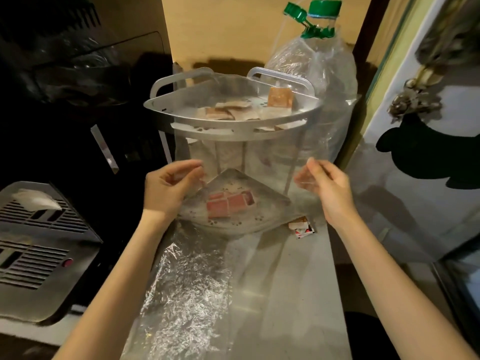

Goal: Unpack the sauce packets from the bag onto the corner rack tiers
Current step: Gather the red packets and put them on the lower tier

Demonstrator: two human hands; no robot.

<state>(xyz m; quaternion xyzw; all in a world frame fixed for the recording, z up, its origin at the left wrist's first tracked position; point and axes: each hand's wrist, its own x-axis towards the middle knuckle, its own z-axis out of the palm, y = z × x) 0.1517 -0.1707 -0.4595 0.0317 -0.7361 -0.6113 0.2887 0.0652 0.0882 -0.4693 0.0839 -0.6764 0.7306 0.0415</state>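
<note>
Packets already lie on the upper tier (181, 100) and lower tier (259, 219) of the corner rack, one stray sauce packet (301, 226) sits on the counter by the rack's foot, while left hand (166, 188) and right hand (327, 188) pinch the seemingly empty clear bag (233, 152) spread before the rack, with open counter below.

No legible text, brand, number or sign is found. Printing on the red-and-white sauce packet (301, 226) lying just beside the metal corner rack's lower tier (262, 222) is too blurred to read.
</note>
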